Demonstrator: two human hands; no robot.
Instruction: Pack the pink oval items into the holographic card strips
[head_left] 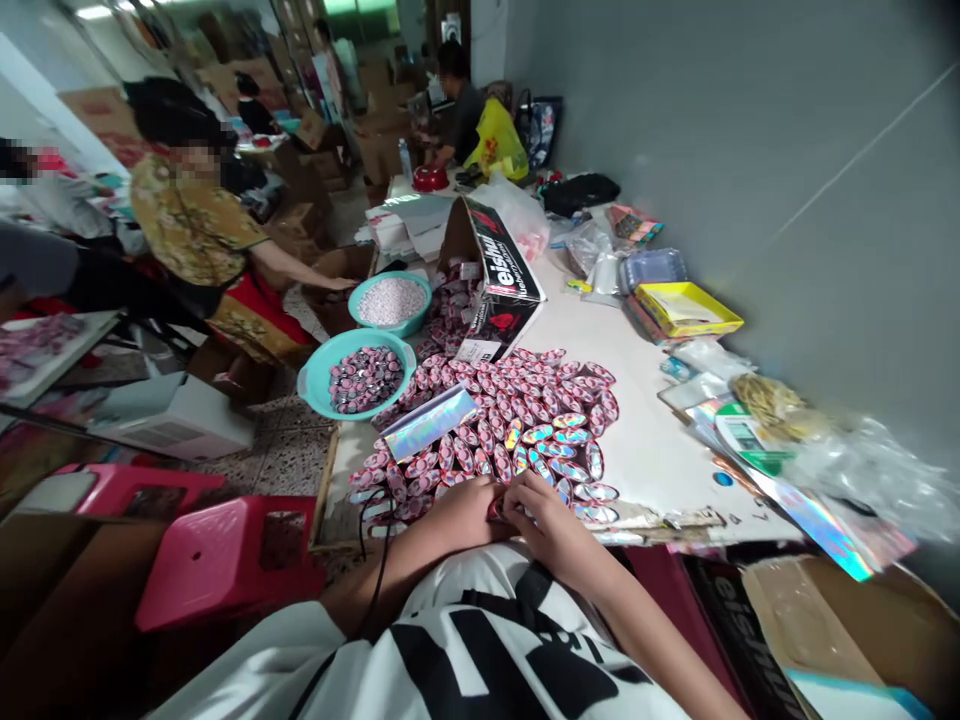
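My left hand [469, 512] and my right hand [536, 515] meet at the table's near edge, close to my body. Both have their fingers closed around a small dark, reddish piece [495, 509], mostly covered by the fingers, so its kind cannot be told. Just beyond them spreads a layer of oval pink-and-red packs [491, 430], some with shiny silvery faces. A holographic strip or flat box [431, 422] lies across the packs on the left. A turquoise basin [306, 385] of small pink-and-dark pieces stands at the far left of the packs.
Behind stands a second turquoise basin [427, 300] with whitish pieces, beside a tipped black carton [517, 270] spilling packs. A yellow tray [724, 322] and plastic bags [862, 470] line the wall side. Pink stools [202, 560] stand left; a person [191, 220] reaches towards the table.
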